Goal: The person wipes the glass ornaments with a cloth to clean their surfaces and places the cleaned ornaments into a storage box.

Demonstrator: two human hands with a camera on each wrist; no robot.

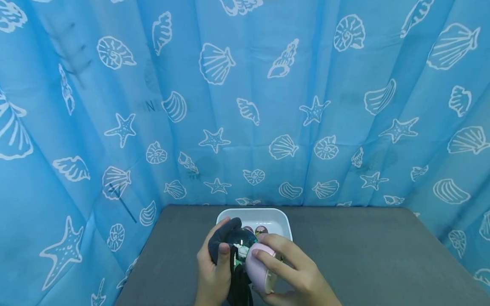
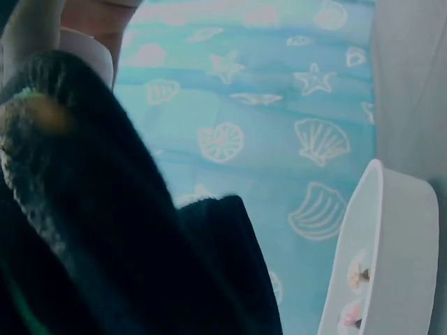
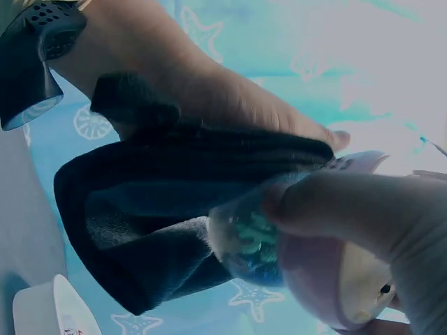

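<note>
In the head view, a snow globe with a clear dome (image 1: 245,238) and a pale pink base (image 1: 257,267) is held tilted above the table's near part. My right hand (image 1: 296,272) grips the base, thumb and fingers round it. With my left hand (image 1: 212,274) I hold a dark cloth (image 1: 223,236) against the dome. Its loose end hangs below. In the right wrist view the cloth (image 3: 140,167) drapes in folds beside the dome (image 3: 248,241), which shows green inside. Dark cloth (image 2: 147,223) covers much of the left wrist view and hides my left fingers there.
Behind the hands a white tray (image 1: 284,221) stands on the grey table (image 1: 356,255), with small shiny round things (image 1: 261,230) in it, partly hidden by the globe and hands. A blue curtain (image 1: 245,85) with white shell prints hangs behind the table and at both sides.
</note>
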